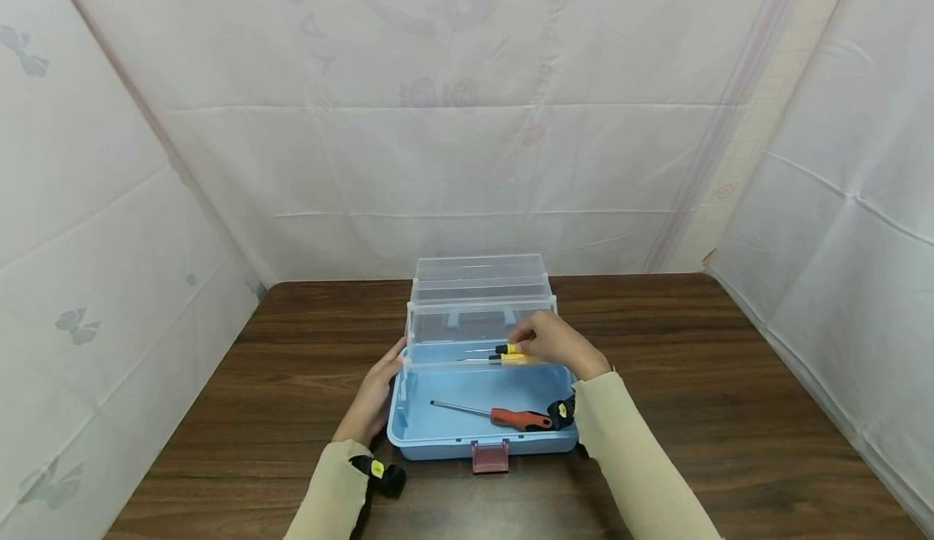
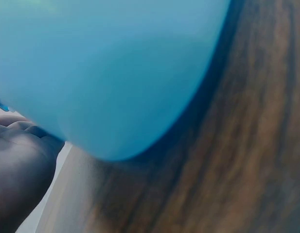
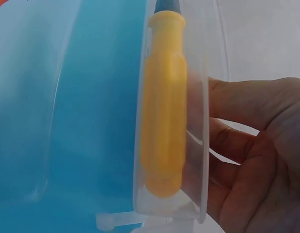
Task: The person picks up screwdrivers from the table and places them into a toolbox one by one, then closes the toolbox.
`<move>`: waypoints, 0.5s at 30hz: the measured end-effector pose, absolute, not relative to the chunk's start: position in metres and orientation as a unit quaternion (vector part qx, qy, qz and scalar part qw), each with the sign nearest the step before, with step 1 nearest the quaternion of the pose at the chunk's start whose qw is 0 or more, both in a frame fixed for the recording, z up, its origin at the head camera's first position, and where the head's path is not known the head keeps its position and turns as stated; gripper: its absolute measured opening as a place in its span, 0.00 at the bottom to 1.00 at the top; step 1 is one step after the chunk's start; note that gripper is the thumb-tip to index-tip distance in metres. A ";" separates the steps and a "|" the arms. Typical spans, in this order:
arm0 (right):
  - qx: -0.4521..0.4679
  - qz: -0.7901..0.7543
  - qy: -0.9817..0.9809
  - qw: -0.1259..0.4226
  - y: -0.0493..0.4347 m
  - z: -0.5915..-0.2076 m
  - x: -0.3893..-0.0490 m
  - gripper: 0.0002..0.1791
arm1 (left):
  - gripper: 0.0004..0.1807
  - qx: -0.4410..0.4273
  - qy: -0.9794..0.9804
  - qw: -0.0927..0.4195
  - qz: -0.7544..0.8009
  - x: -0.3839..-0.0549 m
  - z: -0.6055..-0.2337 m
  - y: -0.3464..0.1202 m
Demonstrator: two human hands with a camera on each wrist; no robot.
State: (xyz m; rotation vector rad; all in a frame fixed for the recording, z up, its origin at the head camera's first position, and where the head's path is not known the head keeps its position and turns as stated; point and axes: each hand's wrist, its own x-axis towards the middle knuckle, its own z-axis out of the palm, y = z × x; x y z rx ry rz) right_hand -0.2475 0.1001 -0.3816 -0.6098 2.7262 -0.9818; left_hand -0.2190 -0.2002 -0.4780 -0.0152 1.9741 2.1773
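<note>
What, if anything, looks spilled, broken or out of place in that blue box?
Nothing stands out. The orange screwdriver lies slightly slanted in the blue box, a yellow screwdriver sits in the clear tray, and no spill or damage shows.

Blue box, left grip beside it, wood-grain table

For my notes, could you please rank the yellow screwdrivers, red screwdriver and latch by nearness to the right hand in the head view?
1. Yellow screwdrivers, by the right hand.
2. Red screwdriver, inside blue box.
3. Latch, box front.
</note>
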 end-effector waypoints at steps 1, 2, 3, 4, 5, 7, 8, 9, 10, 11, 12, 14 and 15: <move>-0.203 -0.330 0.918 0.090 0.100 -0.381 -0.248 0.11 | 0.31 -0.004 0.669 0.101 0.737 -0.219 -0.478 -0.200; -0.200 -0.332 0.918 0.090 0.100 -0.381 -0.247 0.11 | 0.31 -0.001 0.670 0.100 0.735 -0.219 -0.478 -0.200; -0.197 -0.333 0.918 0.089 0.100 -0.381 -0.247 0.11 | 0.31 0.000 0.671 0.100 0.734 -0.219 -0.478 -0.201; -0.194 -0.336 0.918 0.090 0.100 -0.380 -0.247 0.11 | 0.31 -0.005 0.670 0.101 0.736 -0.219 -0.478 -0.200; -0.191 -0.337 0.918 0.089 0.101 -0.380 -0.247 0.11 | 0.31 -0.006 0.670 0.101 0.735 -0.219 -0.478 -0.200; -0.189 -0.342 0.916 0.089 0.101 -0.379 -0.246 0.11 | 0.31 -0.003 0.671 0.101 0.735 -0.219 -0.478 -0.201; -0.189 -0.344 0.915 0.089 0.102 -0.378 -0.246 0.11 | 0.31 -0.005 0.670 0.102 0.735 -0.220 -0.478 -0.201; -0.190 -0.345 0.915 0.088 0.103 -0.378 -0.245 0.12 | 0.31 -0.008 0.669 0.102 0.736 -0.220 -0.478 -0.200; -0.192 -0.346 0.914 0.086 0.103 -0.377 -0.245 0.12 | 0.30 -0.008 0.669 0.102 0.736 -0.220 -0.478 -0.200; -0.196 -0.345 0.914 0.083 0.105 -0.377 -0.244 0.12 | 0.30 -0.008 0.668 0.102 0.737 -0.220 -0.478 -0.200; -0.200 -0.344 0.914 0.079 0.106 -0.376 -0.244 0.12 | 0.30 -0.007 0.667 0.102 0.738 -0.220 -0.478 -0.200; -0.206 -0.341 0.914 0.073 0.108 -0.376 -0.243 0.12 | 0.30 -0.008 0.665 0.103 0.740 -0.220 -0.478 -0.200; -0.208 -0.341 0.914 0.070 0.110 -0.375 -0.243 0.12 | 0.30 -0.007 0.664 0.103 0.740 -0.220 -0.478 -0.200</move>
